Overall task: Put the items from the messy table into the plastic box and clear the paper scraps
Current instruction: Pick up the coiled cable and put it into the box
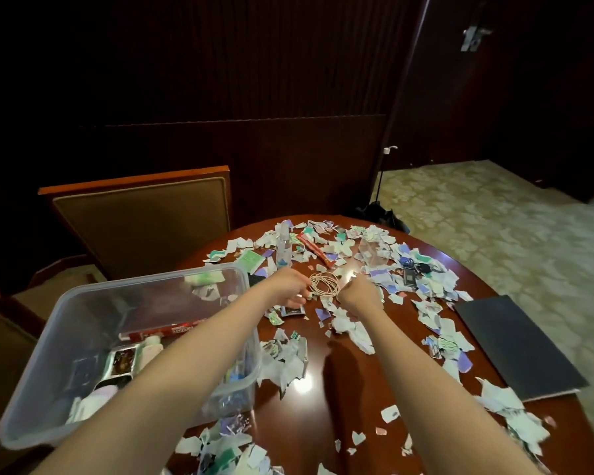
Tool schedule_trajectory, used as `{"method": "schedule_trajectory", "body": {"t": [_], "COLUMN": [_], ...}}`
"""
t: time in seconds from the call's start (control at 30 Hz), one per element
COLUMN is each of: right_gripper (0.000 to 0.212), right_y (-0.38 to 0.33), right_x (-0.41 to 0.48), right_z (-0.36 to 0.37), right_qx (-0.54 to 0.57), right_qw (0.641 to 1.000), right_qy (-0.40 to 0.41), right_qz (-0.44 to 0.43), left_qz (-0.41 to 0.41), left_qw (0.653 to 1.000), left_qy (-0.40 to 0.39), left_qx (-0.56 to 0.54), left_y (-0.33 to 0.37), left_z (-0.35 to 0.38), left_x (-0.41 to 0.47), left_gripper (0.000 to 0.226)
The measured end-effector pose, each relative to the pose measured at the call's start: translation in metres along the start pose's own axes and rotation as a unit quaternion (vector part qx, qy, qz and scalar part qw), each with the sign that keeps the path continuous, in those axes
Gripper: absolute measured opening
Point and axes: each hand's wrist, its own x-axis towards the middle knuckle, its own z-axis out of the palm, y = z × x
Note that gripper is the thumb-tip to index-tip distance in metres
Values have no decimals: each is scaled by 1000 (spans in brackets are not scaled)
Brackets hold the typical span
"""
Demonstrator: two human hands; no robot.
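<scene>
1. Head view: torn white, green and purple paper scraps (220, 443) litter the round dark wooden table (323, 389) right of the clear plastic box (31, 389), which holds a red carton (172, 329).
2. Just past the box's far right corner, the left hand (287, 286) and right hand (359, 294) curl at opposite edges of a coiled beige cord (324, 284); whether either grips it cannot be told.
3. Farther from the box, a clear spray bottle (283, 246) sits among scraps.
</scene>
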Motion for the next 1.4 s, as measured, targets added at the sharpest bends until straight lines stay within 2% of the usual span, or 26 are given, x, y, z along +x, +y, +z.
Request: {"method": "schedule_trajectory", "body": {"t": [0.13, 0.27, 0.3, 0.37, 0.43, 0.63, 0.77, 0.93, 1.0, 1.13, 1.27, 1.4], "right_gripper": [17, 29, 32, 37, 40, 47, 44, 42, 44, 45, 42, 43], "right_y": [14, 21, 21, 21, 21, 23, 24, 23, 24, 22, 13, 1], "right_x": [21, 42, 46, 55, 63, 86, 98, 106, 105, 102, 94, 80], "right_z": [9, 20, 23, 30, 37, 54, 67, 77, 77, 70, 56, 39], "right_qx": [-13, -19, -26, -41, -67, -179, -212, -252, -257, -214, -82, 30], "right_qw": [1000, 999, 999, 998, 996, 980, 971, 961, 959, 972, 993, 997], "right_qy": [0, -16, -17, -12, -6, 34, 31, 4, 1, 12, 31, 61], "right_qz": [-17, -34, -39, -51, -58, -78, -103, -118, -121, -97, -75, -48], "left_qz": [7, 23, 28, 19, 12, -67, -78, -76, -65, -34, -4, 19], "left_qw": [995, 964, 953, 937, 924, 889, 840, 793, 792, 814, 848, 864], "left_qy": [2, 25, 26, 25, 20, 5, 20, 44, 51, 62, 88, 115], "left_qx": [98, 262, 299, 347, 382, 453, 537, 603, 605, 577, 522, 490], "left_y": [-3, -5, -5, -7, -8, -17, -27, -29, -29, -27, -18, -6], "left_z": [12, 21, 23, 27, 28, 22, 25, 31, 33, 31, 24, 9], "left_x": [23, 47, 52, 65, 76, 108, 121, 126, 126, 117, 99, 74], "left_gripper": [34, 13, 16, 41, 51, 91, 96, 79, 68, 45, 45, 36]}}
